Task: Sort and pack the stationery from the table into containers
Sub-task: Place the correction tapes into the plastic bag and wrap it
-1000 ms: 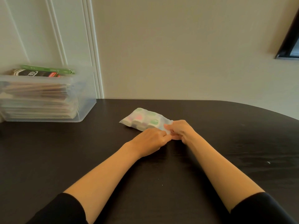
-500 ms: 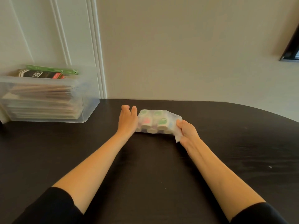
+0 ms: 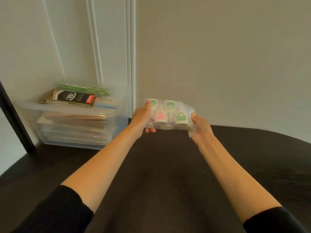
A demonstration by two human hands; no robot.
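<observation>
Head view: both hands, left hand (image 3: 143, 117) and right hand (image 3: 200, 126), hold tape-roll pack (image 3: 170, 114).

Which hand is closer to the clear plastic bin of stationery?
Left. The left hand grips the bin-side end of the clear bag of rolls, just right of the clear plastic bin; the right hand holds the bag's far end.

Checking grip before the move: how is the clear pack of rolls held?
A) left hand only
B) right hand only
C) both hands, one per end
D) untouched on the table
C: the left hand grips one end of the pack, the right hand the other.
</observation>
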